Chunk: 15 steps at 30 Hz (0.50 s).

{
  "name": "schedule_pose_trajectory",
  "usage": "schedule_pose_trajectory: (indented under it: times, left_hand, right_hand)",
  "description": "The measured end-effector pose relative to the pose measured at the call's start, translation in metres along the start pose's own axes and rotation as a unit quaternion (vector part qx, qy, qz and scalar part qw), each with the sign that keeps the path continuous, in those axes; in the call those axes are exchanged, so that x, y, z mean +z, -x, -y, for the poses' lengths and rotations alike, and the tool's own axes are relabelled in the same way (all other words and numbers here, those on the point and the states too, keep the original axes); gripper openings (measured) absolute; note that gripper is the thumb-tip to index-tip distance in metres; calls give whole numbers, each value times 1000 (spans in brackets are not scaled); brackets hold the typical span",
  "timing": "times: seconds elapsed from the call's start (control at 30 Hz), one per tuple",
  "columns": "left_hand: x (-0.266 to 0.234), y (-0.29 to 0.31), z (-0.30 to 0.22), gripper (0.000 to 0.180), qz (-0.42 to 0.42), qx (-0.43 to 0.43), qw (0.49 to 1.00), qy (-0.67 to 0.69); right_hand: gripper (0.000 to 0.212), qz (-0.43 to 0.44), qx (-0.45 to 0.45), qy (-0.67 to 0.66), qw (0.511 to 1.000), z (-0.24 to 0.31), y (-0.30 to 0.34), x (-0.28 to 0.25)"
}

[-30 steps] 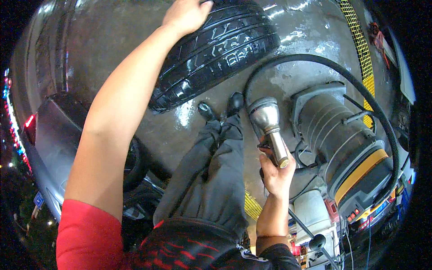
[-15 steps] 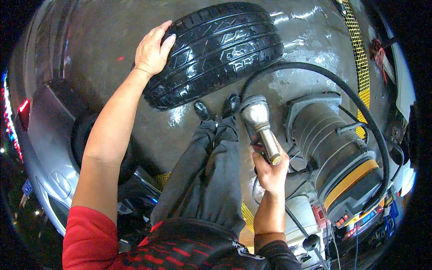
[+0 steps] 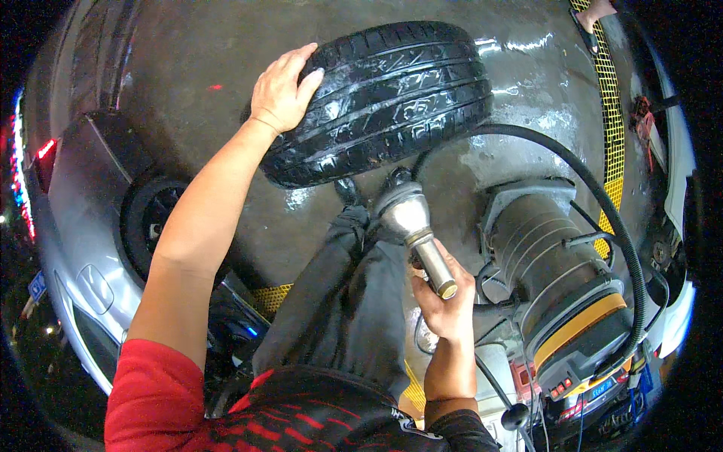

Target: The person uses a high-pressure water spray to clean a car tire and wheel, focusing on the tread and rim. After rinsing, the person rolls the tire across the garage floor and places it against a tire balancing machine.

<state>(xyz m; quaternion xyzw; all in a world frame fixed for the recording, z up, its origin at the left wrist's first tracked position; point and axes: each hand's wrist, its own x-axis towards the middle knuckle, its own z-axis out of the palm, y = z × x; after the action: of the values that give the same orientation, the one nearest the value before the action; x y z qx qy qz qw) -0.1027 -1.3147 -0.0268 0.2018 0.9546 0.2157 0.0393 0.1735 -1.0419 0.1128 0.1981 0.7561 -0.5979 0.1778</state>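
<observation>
A wet black tyre [image 3: 407, 98] is at the upper middle, its shiny grooved tread toward me. My left hand [image 3: 285, 90] holds its left edge, with fingers stretched along the shoulder and the thumb over the tread. Between the tyre and my body, my right hand [image 3: 448, 297] is closed round the handle of a silver flashlight-shaped tool [image 3: 416, 222]. Its wide round head points toward the tyre, apart from the tread. Part of my right fingers is hidden behind the handle.
At right stands a ribbed grey-black machine [image 3: 542, 248] with a yellow band. A black corrugated hose [image 3: 595, 177] arcs from it toward the tyre. A silver car [image 3: 98, 248] stands at left. Yellow grating [image 3: 614, 113] crosses the wet floor [image 3: 203, 68]; another person's foot [image 3: 591, 34] is at upper right.
The tool in my right hand has moved left, over my trouser legs. The tyre and my left hand appear slightly lower and further right, as the view has shifted.
</observation>
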Motion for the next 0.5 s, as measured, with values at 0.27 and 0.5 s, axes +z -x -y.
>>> schedule_pose_trajectory:
  times: [0.27, 0.5]
  left_hand:
    - [-2, 4, -11, 47, -5, 11, 1000, -7]
    - [-3, 6, -8, 46, -11, 0, 1000, 0]
  right_hand:
    - [53, -55, -1, -18, 998, 11, -11, 0]
    - [48, -121, 34, -59, 990, 5, -20, -24]
